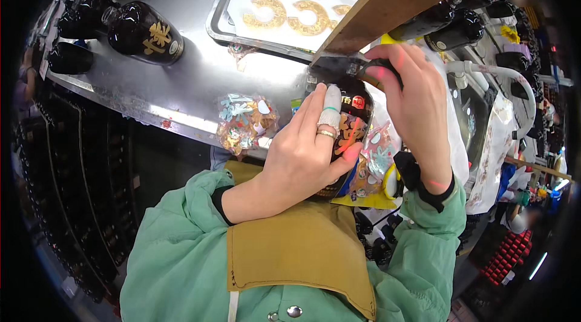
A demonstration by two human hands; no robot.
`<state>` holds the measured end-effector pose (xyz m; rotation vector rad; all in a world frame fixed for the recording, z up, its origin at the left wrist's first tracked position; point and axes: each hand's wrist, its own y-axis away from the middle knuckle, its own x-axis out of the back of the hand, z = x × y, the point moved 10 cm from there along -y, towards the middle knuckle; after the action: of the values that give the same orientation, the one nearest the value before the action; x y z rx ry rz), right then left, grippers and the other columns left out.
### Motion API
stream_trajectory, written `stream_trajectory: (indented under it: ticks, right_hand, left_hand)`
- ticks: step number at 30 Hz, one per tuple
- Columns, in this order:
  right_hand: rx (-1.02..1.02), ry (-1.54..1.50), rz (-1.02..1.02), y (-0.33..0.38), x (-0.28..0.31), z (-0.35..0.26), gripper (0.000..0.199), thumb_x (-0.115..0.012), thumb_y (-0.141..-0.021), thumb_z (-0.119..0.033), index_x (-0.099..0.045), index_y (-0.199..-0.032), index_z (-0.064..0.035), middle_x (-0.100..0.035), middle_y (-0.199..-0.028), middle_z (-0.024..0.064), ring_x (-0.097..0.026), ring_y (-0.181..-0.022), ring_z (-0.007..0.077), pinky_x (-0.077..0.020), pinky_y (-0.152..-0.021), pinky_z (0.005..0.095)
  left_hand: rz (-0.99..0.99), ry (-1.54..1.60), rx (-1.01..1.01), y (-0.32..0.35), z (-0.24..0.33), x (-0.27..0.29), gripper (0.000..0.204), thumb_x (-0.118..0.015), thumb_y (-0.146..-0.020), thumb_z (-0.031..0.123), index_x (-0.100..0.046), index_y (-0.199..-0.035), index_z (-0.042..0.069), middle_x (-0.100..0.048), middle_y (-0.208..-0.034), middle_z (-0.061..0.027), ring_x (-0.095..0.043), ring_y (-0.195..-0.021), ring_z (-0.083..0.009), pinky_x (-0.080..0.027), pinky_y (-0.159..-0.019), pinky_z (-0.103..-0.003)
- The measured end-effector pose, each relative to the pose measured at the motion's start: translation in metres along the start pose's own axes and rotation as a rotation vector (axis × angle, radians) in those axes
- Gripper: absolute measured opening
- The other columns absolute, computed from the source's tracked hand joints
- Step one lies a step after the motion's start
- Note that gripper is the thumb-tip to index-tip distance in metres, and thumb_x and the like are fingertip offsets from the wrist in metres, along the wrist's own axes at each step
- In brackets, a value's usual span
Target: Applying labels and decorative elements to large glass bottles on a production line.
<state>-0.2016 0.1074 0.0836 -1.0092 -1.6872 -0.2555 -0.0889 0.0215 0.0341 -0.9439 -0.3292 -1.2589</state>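
Note:
A dark glossy bottle [361, 110] with gold decals lies tilted in front of my chest. Over its side rests my left hand [296, 149], fingers extended along the glass and thumb against the lower side, holding it. A white finger cover and a ring are on that hand. At the bottle's upper end, my right hand [420, 95] curls its thumb and fingers around a dark object, whose kind I cannot make out. Red light lines cross this hand and the bottle. Colourful decals in clear plastic [247, 121] lie left of my left hand; more decals [376, 158] show right of the bottle.
A tray [212, 22] of gold C-shaped decals on white sheets stands at the back of the metal table [187, 89]. A wooden board [375, 13] slants above the bottle. Another dark bottle [145, 32] stands at left; several are behind right, near a curved white pipe [505, 71].

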Motion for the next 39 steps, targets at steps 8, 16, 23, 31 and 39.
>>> stream_trajectory:
  ticks: [8,16,23,31,39]
  right_hand:
    - [-0.228,-0.049,0.151,0.027,0.002,0.038,0.014,-0.066,-0.092,-0.004,-0.067,-0.106,-0.0029,-0.07,-0.095,0.015,-0.069,-0.086,0.0314,-0.0523,-0.075,0.0359]
    - [-0.482,-0.526,0.378,0.086,0.004,0.073,0.026,-0.057,-0.101,-0.003,-0.058,-0.126,0.0008,-0.064,-0.096,0.007,-0.059,-0.082,0.0118,-0.0471,-0.073,0.0259]
    - [-0.732,-0.67,0.382,0.107,-0.008,0.071,0.024,-0.062,-0.1,-0.007,-0.06,-0.122,0.0008,-0.065,-0.094,0.0052,-0.054,-0.067,0.005,-0.0418,-0.057,0.0224]
    - [-0.575,-0.519,0.326,0.095,-0.027,0.041,0.02,-0.064,-0.096,-0.007,-0.066,-0.114,0.0006,-0.071,-0.1,0.0186,-0.069,-0.086,0.0319,-0.0522,-0.079,0.0358]
    - [-0.33,-0.066,0.195,0.054,0.002,0.038,0.022,-0.06,-0.093,0.001,-0.069,-0.112,-0.0056,-0.064,-0.089,0.0156,-0.066,-0.082,0.0336,-0.05,-0.07,0.039]
  left_hand:
    - [-0.005,-0.013,-0.004,0.002,0.002,-0.004,0.068,-0.077,-0.085,0.032,-0.056,-0.118,-0.023,-0.053,-0.13,-0.0396,-0.064,-0.109,-0.0491,-0.058,-0.088,-0.046]
    - [-0.174,-0.139,-0.022,-0.01,0.016,-0.015,0.026,-0.077,-0.075,0.013,-0.075,-0.098,0.003,-0.049,-0.129,-0.0422,-0.064,-0.103,-0.0499,-0.059,-0.08,-0.046]
    - [-0.182,-0.287,-0.032,-0.011,0.024,-0.028,0.04,-0.077,-0.077,0.013,-0.071,-0.115,0.002,-0.051,-0.128,-0.0425,-0.066,-0.095,-0.0489,-0.058,-0.08,-0.048]
    - [-0.033,-0.009,0.023,0.002,0.004,-0.007,0.079,-0.084,-0.075,0.022,-0.052,-0.139,-0.011,-0.056,-0.137,-0.0324,-0.068,-0.105,-0.0437,-0.056,-0.088,-0.045]
    - [-0.058,0.181,0.129,0.007,-0.015,-0.005,0.081,-0.087,-0.073,0.031,-0.053,-0.13,-0.016,-0.055,-0.135,-0.0362,-0.063,-0.114,-0.0481,-0.054,-0.095,-0.047]
